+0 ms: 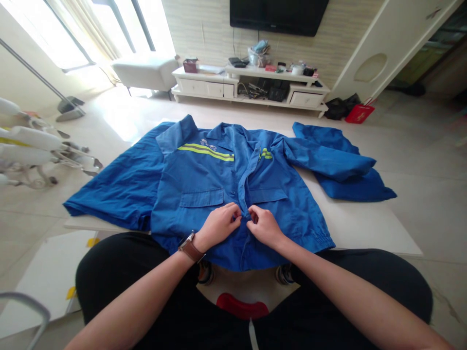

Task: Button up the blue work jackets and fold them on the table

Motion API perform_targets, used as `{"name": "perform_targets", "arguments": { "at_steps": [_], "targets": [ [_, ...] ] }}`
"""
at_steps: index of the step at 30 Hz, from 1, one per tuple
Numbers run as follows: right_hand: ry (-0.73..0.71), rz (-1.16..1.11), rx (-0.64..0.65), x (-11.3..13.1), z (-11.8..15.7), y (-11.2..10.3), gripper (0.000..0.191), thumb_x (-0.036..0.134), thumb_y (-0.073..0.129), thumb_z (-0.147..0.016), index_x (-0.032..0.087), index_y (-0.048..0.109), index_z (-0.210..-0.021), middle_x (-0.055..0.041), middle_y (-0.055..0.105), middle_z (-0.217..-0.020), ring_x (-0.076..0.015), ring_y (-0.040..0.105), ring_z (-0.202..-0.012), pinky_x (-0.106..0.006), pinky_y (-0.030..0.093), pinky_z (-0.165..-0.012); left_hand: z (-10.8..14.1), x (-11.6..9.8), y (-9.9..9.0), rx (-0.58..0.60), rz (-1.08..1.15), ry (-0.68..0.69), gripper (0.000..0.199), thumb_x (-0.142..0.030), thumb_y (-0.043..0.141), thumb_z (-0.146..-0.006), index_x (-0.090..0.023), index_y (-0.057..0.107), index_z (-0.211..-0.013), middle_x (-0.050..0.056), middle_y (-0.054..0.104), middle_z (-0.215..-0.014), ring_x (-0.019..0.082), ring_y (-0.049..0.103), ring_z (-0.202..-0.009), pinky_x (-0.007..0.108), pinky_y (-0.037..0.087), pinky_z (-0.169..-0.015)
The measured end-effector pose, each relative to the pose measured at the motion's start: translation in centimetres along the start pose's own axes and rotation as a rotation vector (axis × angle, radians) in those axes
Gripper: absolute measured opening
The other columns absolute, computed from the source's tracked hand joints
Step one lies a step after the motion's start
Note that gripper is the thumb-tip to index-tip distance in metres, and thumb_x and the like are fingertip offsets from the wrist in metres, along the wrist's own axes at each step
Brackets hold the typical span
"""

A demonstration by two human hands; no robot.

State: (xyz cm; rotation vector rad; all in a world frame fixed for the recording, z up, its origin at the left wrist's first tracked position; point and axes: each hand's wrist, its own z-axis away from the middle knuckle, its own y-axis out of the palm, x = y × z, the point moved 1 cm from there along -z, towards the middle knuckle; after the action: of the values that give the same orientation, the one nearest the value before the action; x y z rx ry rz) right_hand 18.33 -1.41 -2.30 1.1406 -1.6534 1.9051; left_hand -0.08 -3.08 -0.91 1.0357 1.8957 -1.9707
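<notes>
A blue work jacket [204,175] with yellow-green reflective stripes lies front up before me, collar at the far side. Its front placket is partly apart, with buttons along the left edge. My left hand [221,222], with a watch on the wrist, pinches the front edge low on the jacket. Close beside it, my right hand [265,224] grips the other front edge, fingertips curled in. Whether a button sits between the fingers is hidden. Another blue garment [120,180] spreads out left of the jacket, and a folded blue piece [359,182] lies by the right sleeve.
The garments rest on a low white table [386,228] at my knees. Beyond it stand a white TV cabinet [204,87] with clutter and a grey bench [146,73]. A white-padded rack [36,141] is at the left; a red bag [359,113] sits at the far right.
</notes>
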Motion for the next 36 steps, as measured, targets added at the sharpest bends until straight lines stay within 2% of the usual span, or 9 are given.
{"name": "perform_targets", "arguments": {
  "at_steps": [8,11,13,16,22,25,28,33,36],
  "targets": [
    [0.102,-0.477,0.084,-0.5,-0.2,0.2,0.02,0.026,0.061,-0.071,0.017,0.067,-0.088,0.002,0.061,-0.067,-0.014,0.054,-0.062,-0.026,0.042,-0.06,0.5,-1.0,-0.1,0.042,-0.275,0.086,0.016,-0.028,0.046,-0.101,-0.021,0.06,-0.098,0.003,0.064,-0.097,0.016,0.063,-0.074,0.03,0.035,-0.062],
    [0.144,-0.586,0.125,-0.8,-0.2,0.2,0.026,0.035,0.062,-0.077,0.017,0.072,-0.092,-0.0014,0.067,-0.073,-0.0162,0.06,-0.065,-0.029,0.047,-0.063,0.5,-1.1,-0.3,0.039,-0.284,0.074,0.018,-0.028,0.045,-0.102,-0.021,0.061,-0.099,0.003,0.065,-0.097,0.017,0.064,-0.076,0.03,0.036,-0.063],
    [0.109,-0.566,0.083,-1.1,-0.4,0.1,0.025,0.037,0.065,-0.078,0.017,0.075,-0.089,-0.0033,0.069,-0.079,-0.0168,0.062,-0.07,-0.03,0.048,-0.066,0.4,-1.3,-0.4,0.012,-0.237,0.044,0.018,-0.029,0.046,-0.102,-0.021,0.061,-0.098,0.003,0.068,-0.096,0.017,0.065,-0.078,0.029,0.037,-0.065],
    [0.022,-0.464,0.012,-1.4,-0.8,-0.1,0.018,0.032,0.071,-0.075,0.018,0.075,-0.085,-0.0031,0.069,-0.082,-0.0167,0.062,-0.074,-0.029,0.049,-0.07,0.3,-1.5,-0.4,-0.03,-0.147,-0.012,0.015,-0.028,0.051,-0.1,-0.021,0.064,-0.095,0.002,0.071,-0.092,0.018,0.066,-0.08,0.028,0.04,-0.069],
    [-0.004,-0.275,-0.02,-0.7,-0.9,-0.7,0.005,0.021,0.072,-0.078,0.018,0.069,-0.081,-0.0009,0.067,-0.076,-0.0152,0.061,-0.07,-0.028,0.047,-0.067,-0.3,-2.1,0.1,-0.102,0.149,-0.155,0.017,-0.02,0.054,-0.093,-0.018,0.069,-0.085,0.003,0.073,-0.081,0.016,0.066,-0.075,0.026,0.043,-0.07],
    [-0.053,-0.184,-0.05,0.1,-0.8,-1.1,0.003,0.015,0.069,-0.079,0.017,0.068,-0.078,-0.001,0.067,-0.076,-0.0145,0.06,-0.07,-0.027,0.046,-0.067,-0.8,-1.8,0.4,-0.092,0.335,-0.26,0.025,-0.032,0.057,-0.093,-0.017,0.071,-0.079,0.004,0.073,-0.075,0.016,0.065,-0.071,0.024,0.044,-0.063],
    [-0.123,-0.098,-0.057,0.7,-0.7,-1.2,0.009,0.012,0.066,-0.082,0.018,0.067,-0.075,-0.0012,0.065,-0.076,-0.0142,0.059,-0.07,-0.026,0.044,-0.067,-1.3,-0.6,1.2,-0.105,0.525,-0.314,0.026,-0.04,0.07,-0.084,-0.016,0.071,-0.076,0.004,0.072,-0.071,0.017,0.065,-0.067,0.023,0.044,-0.058],
    [-0.176,-0.021,-0.06,0.9,-0.7,-1.1,0.01,0.014,0.065,-0.084,0.018,0.066,-0.075,-0.0008,0.062,-0.076,-0.0133,0.056,-0.068,-0.026,0.042,-0.065,-1.7,0.8,2.2,-0.09,0.913,-0.427,0.019,-0.028,0.079,-0.073,-0.013,0.067,-0.075,0.002,0.069,-0.066,0.013,0.065,-0.062,0.023,0.051,-0.062],
    [-0.197,-0.018,-0.05,0.9,-0.9,-1.2,0.012,0.014,0.063,-0.086,0.018,0.067,-0.076,-0.0009,0.062,-0.077,-0.0133,0.057,-0.069,-0.026,0.042,-0.066,-1.6,0.5,2.0,-0.088,1.012,-0.466,0.02,-0.023,0.082,-0.071,-0.013,0.067,-0.078,0.0,0.068,-0.066,0.011,0.065,-0.062,0.022,0.053,-0.064]
  ]
}}
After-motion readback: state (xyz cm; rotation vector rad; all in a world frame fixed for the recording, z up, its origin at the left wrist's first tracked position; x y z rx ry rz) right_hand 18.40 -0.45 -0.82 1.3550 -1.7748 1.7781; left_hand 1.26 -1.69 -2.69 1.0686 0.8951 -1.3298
